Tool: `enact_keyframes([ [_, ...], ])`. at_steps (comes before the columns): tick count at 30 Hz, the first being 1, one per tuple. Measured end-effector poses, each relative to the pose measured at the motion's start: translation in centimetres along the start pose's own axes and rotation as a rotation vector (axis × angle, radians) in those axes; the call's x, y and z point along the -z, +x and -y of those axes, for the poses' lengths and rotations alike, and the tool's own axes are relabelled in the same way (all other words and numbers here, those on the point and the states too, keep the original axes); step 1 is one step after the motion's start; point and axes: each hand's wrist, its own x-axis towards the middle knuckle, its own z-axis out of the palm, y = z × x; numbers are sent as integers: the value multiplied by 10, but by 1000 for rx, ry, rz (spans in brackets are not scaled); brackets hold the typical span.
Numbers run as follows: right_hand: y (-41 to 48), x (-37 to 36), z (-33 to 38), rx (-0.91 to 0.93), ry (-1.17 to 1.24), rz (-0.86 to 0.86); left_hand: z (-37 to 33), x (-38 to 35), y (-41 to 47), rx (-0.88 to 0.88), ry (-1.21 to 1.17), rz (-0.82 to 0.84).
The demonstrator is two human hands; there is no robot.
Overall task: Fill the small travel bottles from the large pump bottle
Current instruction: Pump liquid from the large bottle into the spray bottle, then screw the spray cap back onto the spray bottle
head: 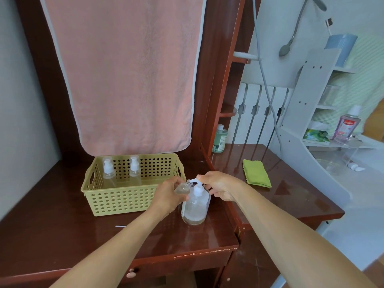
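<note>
Filling step in hand: on the worktop, beside the basket, the large pump bottle stands upright, right hand closed over its pump head, left hand gripping a tilted small travel bottle at the spout; next, judged: press down with the mouth kept aligned.

pink mouthwash bottle red label, green bottle label, both unreadable
</note>
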Motion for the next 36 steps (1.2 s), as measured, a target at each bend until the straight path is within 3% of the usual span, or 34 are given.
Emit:
enact_keyframes([
  [10, -14, -7, -2, 118, 115, -223, 1, 24, -14, 90, -358, 12],
  [12, -10, -15, -12, 281, -1, -517, 3, 38, -21, 85, -435, 14],
  [14, -16, -31, -27, 559, -140, -857, 7, 51, -27, 71, -489, 9],
  [15, -23, -45, -34, 713, -182, -948, 10, 57, -30, 73, -512, 0],
  [16, -27, -63, -41, 834, -225, -951, 13, 63, -32, 76, -533, -10],
  [19, -31, -117, -61, 1009, -464, -708, 22, 78, -40, 78, -588, -47],
  [23, -5, -165, -74, 985, -724, -510, 37, 89, -52, 83, -576, -67],
  [30, 19, -192, -59, 899, -995, -541, 55, 103, -74, 97, -583, -86],
  [36, 17, -199, -50, 880, -968, -493, 55, 113, -81, 88, -589, -92],
])
